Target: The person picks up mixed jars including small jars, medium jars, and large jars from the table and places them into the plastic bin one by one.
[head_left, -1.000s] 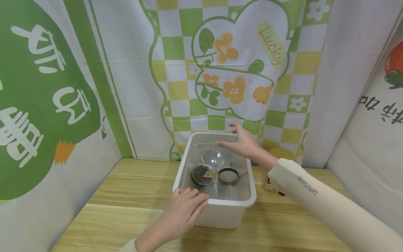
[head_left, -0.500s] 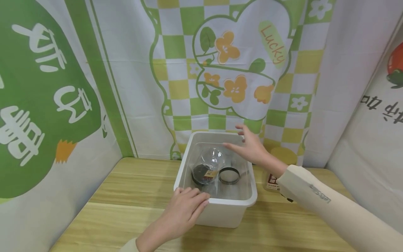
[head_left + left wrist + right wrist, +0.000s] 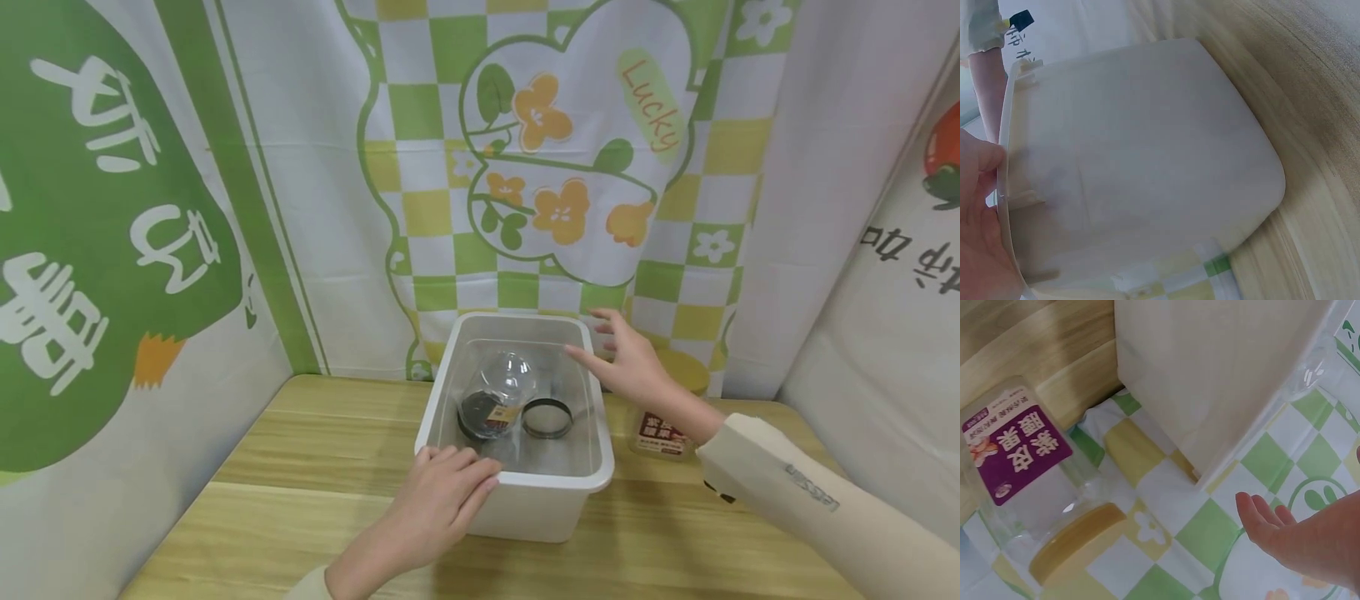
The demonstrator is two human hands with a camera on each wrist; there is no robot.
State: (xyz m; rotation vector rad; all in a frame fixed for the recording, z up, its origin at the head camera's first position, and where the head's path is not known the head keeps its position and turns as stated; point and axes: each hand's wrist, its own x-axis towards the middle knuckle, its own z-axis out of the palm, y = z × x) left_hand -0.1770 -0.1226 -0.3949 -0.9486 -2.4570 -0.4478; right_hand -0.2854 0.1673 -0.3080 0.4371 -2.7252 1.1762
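A white plastic bin (image 3: 528, 510) stands on the table. My left hand (image 3: 448, 500) grips its near rim at the left corner; in the left wrist view, that hand (image 3: 982, 240) has thumb and fingers at the rim. Inside lie a clear rounded container (image 3: 510, 373) with a dark, labelled end and a clear round piece with a black rim (image 3: 547, 419). My right hand (image 3: 633, 365) is empty, fingers spread, over the bin's right edge. Beside it stands a clear jar (image 3: 1029, 462) with a yellow lid (image 3: 1075, 544) and purple label, partly hidden by the right forearm in the head view.
The wooden table (image 3: 300, 483) has a checked cloth (image 3: 423, 167) hanging behind it. Printed white panels (image 3: 315, 275) close in on both sides. The bin's back end is near the cloth, and the jar stands close to the bin's right side.
My right hand has moved to the right, from over the bin's far end to its right edge, and more of the jar shows. The left hand stays on the rim.
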